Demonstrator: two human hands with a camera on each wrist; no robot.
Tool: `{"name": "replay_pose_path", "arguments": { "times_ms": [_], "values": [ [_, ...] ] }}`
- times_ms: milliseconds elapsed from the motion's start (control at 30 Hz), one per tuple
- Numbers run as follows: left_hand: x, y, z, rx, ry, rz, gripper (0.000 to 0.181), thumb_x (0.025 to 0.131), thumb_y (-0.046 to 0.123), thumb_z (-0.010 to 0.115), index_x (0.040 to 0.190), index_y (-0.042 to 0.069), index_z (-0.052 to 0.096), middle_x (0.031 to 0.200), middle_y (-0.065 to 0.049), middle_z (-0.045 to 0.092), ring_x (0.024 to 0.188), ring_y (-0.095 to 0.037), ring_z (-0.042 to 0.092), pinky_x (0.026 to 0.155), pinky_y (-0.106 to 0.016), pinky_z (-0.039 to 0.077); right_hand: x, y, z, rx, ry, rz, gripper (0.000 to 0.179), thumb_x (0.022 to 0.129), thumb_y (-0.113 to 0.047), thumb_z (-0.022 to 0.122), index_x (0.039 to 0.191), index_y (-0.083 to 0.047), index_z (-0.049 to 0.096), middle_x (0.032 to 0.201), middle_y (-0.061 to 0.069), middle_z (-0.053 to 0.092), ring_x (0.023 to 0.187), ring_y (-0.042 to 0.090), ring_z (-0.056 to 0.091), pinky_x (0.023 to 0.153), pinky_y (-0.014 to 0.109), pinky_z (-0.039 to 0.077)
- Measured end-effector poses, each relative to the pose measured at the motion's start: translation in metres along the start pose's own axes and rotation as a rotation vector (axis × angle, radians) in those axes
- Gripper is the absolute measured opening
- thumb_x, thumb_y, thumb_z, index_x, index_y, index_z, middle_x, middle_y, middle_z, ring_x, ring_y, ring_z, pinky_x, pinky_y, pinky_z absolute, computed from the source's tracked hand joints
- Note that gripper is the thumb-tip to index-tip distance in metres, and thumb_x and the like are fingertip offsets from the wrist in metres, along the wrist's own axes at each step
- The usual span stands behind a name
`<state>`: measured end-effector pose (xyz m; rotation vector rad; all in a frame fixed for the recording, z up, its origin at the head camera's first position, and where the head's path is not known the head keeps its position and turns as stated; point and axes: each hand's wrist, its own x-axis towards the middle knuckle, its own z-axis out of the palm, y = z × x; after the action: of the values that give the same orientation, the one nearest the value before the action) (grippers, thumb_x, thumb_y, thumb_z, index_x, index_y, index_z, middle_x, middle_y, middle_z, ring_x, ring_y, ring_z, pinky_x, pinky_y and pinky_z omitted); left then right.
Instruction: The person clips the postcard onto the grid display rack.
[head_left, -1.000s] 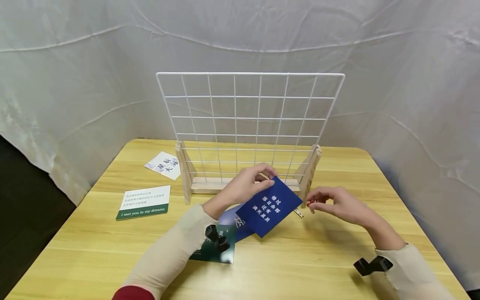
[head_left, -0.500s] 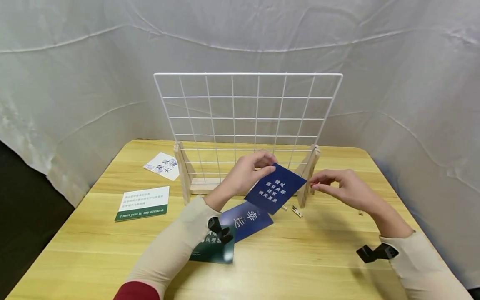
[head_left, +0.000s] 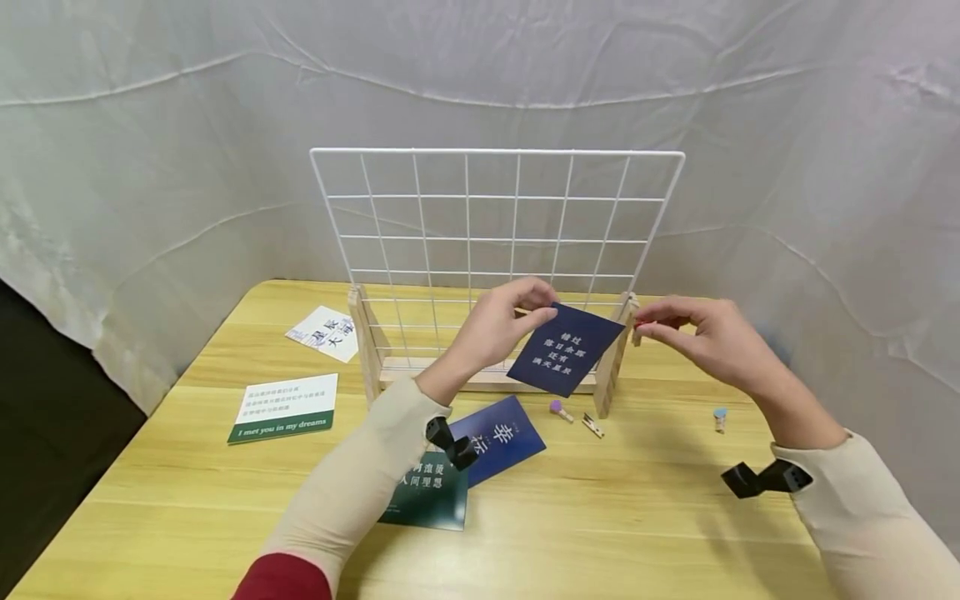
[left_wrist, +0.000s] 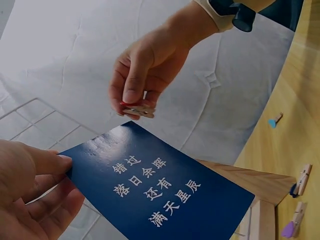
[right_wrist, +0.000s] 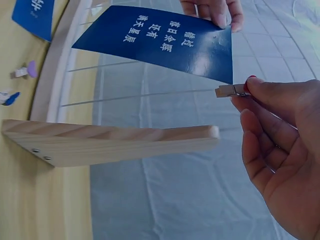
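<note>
My left hand [head_left: 498, 325] pinches a dark blue card [head_left: 567, 350] with white lettering by one corner, thumb on its front. The card is raised and tilted before the lower right of a white wire grid [head_left: 491, 197] on wooden feet. To its right, my right hand [head_left: 701, 333] pinches a small wooden clothespin [right_wrist: 232, 90] with a red end between thumb and forefinger. In the right wrist view the clothespin's tip points toward the card's near corner. From the left wrist, the clothespin [left_wrist: 137, 110] shows just beyond the card's upper corner.
Below my left wrist lie a blue card [head_left: 502, 442] and a dark green card [head_left: 431, 504]. Left of the grid are a white card [head_left: 325, 332] and a green-and-white card [head_left: 285, 408]. Loose clothespins with purple [head_left: 561, 411] and light blue [head_left: 720, 419] ends lie on the table.
Both hands have risen toward the grid, carrying the blue card and the clothespin up and slightly right. Clothespins and the blue card underneath have come into fuller view.
</note>
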<state>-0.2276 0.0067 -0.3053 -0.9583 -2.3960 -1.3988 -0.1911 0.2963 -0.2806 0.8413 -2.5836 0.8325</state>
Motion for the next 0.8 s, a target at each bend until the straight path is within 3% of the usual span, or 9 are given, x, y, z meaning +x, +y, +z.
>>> {"name": "replay_pose_path", "arguments": {
  "times_ms": [200,567,800],
  "values": [
    [0.009,0.005,-0.003,0.008,0.041,0.031,0.012,0.095,0.014,0.067,0.107,0.012,0.066,0.101,0.002,0.071,0.091,-0.009,0.064,0.08,-0.022,0.051,0.012,-0.011,-0.01,-0.018,0.065,0.001,0.014,0.091,-0.009,0.071,0.104,-0.013,0.075,0.088,-0.004,0.071,0.071,0.008,0.057,0.055,0.018,0.042],
    [0.02,0.01,-0.013,-0.01,0.115,0.048,0.012,0.094,0.012,0.067,0.105,0.009,0.067,0.095,-0.001,0.072,0.08,-0.007,0.066,0.07,-0.021,0.053,0.033,-0.022,-0.014,0.028,0.119,0.069,0.014,0.09,-0.013,0.072,0.103,-0.012,0.076,0.092,0.002,0.073,0.073,0.004,0.063,0.061,0.015,0.047],
    [0.03,0.017,-0.019,-0.005,0.161,0.042,0.013,0.094,0.012,0.067,0.106,0.008,0.067,0.094,-0.002,0.072,0.079,-0.014,0.068,0.071,-0.02,0.054,0.045,-0.027,-0.027,0.026,0.175,0.041,0.014,0.089,-0.009,0.073,0.103,-0.011,0.076,0.091,0.003,0.073,0.072,0.003,0.061,0.06,0.013,0.045]
  ]
}}
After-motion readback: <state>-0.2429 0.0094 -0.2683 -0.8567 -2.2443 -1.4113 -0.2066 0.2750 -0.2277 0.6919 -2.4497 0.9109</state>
